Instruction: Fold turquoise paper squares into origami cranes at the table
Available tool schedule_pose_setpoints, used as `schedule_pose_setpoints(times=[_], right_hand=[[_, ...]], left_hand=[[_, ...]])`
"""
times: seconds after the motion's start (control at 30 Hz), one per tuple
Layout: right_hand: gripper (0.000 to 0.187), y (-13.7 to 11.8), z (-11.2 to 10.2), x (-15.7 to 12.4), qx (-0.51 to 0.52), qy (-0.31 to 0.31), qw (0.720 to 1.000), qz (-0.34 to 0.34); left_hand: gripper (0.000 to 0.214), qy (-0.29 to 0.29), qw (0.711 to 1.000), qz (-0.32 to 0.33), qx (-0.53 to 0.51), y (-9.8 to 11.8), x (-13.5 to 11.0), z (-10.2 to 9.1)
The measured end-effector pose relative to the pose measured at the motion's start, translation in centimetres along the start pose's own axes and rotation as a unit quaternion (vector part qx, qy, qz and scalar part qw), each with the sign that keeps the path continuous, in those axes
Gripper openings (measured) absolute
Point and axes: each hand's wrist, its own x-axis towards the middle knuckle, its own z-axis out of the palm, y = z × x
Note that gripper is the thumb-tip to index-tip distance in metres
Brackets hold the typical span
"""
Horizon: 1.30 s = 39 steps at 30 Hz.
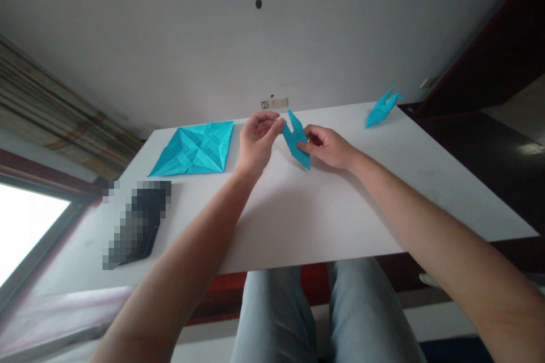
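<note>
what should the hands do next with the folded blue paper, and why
Probably bend the tip of the folded blue paper that the left hand pinches: the right hand grips its body, and the blue paper bird on the table has one bent tip.

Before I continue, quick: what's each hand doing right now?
Left hand: closed, pinching one tip of the folded blue paper.
Right hand: closed, holding the same paper's body, thumb on top.

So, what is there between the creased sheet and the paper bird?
The head view shows the left hand, the right hand and the folded paper they hold.
</note>
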Motion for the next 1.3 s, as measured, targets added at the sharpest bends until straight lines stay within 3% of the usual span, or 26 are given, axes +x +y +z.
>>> schedule_pose_setpoints(times=[0.3,0.5,0.73,0.9,1.1,1.2,1.3], right_hand=[[0.062,-0.1,-0.4,0.3,0.049,0.029,0.998,-0.007],[0.064,-0.2,-0.9,0.4,0.108,0.081,0.991,0.001],[0.073,-0.3,-0.5,0.5,0.167,0.084,0.982,0.040],[0.069,0.2,-0.5,0.5,0.109,0.050,0.992,0.044],[0.066,0.2,-1.2,0.6,0.065,0.118,0.991,-0.009],[0.063,-0.1,-1.3,0.5,0.055,0.116,0.992,-0.015],[0.061,-0.2,-1.5,0.5,0.052,0.118,0.992,-0.013]], left_hand=[[0.056,-0.022,0.999,-0.017,0.029,0.7,-0.4,0.3],[0.028,-0.103,0.993,-0.026,0.045,0.6,-1.1,0.6],[0.040,-0.120,0.990,-0.022,0.075,0.9,-1.4,0.6],[0.028,-0.107,0.988,0.004,0.114,0.3,-1.3,0.5],[0.014,-0.124,0.980,0.013,0.153,-0.6,-1.1,0.2],[0.028,-0.148,0.978,0.008,0.149,-1.0,-1.3,0.1],[0.072,-0.152,0.975,0.012,0.162,-1.4,-1.6,-0.1]])
